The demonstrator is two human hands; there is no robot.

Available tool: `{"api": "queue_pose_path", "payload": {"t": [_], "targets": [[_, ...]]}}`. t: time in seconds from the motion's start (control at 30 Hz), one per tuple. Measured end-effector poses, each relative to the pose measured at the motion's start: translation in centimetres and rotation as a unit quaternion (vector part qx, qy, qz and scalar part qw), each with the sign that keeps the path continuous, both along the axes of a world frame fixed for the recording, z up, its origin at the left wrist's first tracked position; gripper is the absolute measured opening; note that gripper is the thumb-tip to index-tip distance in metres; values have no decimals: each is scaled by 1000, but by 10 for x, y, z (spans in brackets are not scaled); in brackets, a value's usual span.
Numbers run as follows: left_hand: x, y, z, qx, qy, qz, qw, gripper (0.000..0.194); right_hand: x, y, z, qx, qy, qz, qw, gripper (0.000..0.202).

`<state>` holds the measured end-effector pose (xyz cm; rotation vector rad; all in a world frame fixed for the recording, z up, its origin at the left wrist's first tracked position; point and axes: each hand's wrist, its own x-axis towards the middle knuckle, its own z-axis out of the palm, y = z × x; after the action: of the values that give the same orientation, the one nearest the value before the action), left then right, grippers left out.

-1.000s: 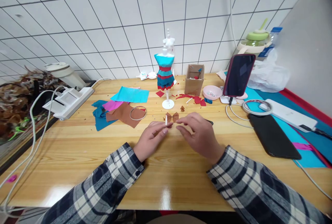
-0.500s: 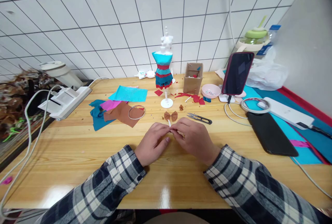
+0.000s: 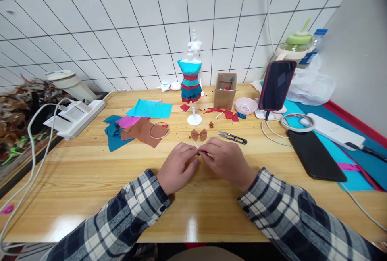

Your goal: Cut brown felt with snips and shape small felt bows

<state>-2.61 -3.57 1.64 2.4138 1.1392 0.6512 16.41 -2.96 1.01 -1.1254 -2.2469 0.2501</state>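
Note:
A thin white strip (image 3: 195, 145) sticks up from between my fingertips, which meet low over the wooden table. My left hand (image 3: 178, 168) is closed, its index finger reaching the strip's lower end. My right hand (image 3: 225, 160) pinches at the same spot with thumb and index finger. The strip's lower end is hidden by the fingers. Just beyond lies a brown paper bow (image 3: 198, 134). Right of the bow are black-handled thread snips (image 3: 234, 138). Farther back stands a small white mannequin (image 3: 194, 49) in a blue and red paper dress (image 3: 191, 79).
Coloured crepe paper sheets (image 3: 148, 132) and a ring (image 3: 159, 130) lie left. A cardboard box (image 3: 225, 91), pink bowl (image 3: 246, 106) and red scraps (image 3: 229, 115) are at the back. Right are a propped phone (image 3: 277, 85), a black phone (image 3: 316, 156) and cables. A power strip (image 3: 75, 117) sits far left.
The white strip's visible tip has tilted to the left and shows less beside the bow. Both hands stay nearly in place, fingertips still together.

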Motion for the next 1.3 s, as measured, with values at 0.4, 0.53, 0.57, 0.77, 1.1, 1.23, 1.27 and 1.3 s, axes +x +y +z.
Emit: {"api": "queue_pose_path", "payload": {"t": [0.4, 0.53, 0.57, 0.77, 1.1, 1.23, 1.27, 1.3], "targets": [[1, 0, -1, 57, -31, 28, 998, 17, -11, 0, -1, -148, 204, -27, 967, 6], [-2, 2, -2, 58, -57, 51, 995, 16, -14, -4, -2, -129, 205, -3, 970, 11], [-3, 3, -2, 56, -62, 52, 995, 16, -14, -4, -2, -126, 200, 7, 972, 13], [-3, 6, -2, 36, -84, 62, 994, 17, -13, -4, -4, -131, 194, 18, 972, 12], [-5, 6, -1, 10, -106, 65, 992, 21, -15, -6, -3, -118, 204, 37, 971, 13], [-4, 7, -1, 3, -99, 58, 993, 23, -13, -5, -5, -105, 180, 29, 978, 12], [-4, 7, -1, 6, -96, 58, 994, 23, -12, -5, -5, -104, 172, 26, 979, 13], [-4, 7, -1, 10, -91, 58, 994, 24, -12, -5, -5, -103, 163, 22, 981, 13]]}}
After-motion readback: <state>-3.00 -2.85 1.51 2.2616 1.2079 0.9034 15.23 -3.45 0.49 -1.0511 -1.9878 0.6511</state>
